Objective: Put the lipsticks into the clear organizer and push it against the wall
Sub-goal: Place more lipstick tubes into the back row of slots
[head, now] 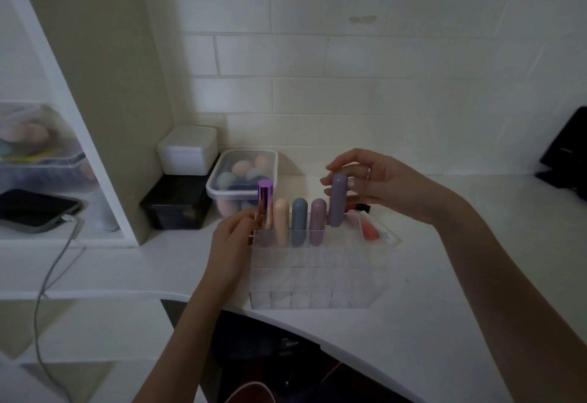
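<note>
Your right hand (378,180) pinches a lilac lipstick (337,200) near its top between thumb and fingers (333,166), its lower end just entering the far row of the clear organizer (317,270); your left hand (233,237) has its fingers closed on the metallic purple lipstick (265,204) at the organizer's left end; between them a peach lipstick (281,221), a blue-grey lipstick (298,221) and a mauve lipstick (318,221) stand upright in neighbouring cells; the organizer sits on the white bench (444,275), well short of the brick wall (349,85), with a coral tube (369,230) lying just to its far right; if you lower the lilac one off-centre it may catch a divider and tilt against the mauve one; the light organizer may slide if your left hand lets go; pushing it later could trap the coral tube against the wall.
</note>
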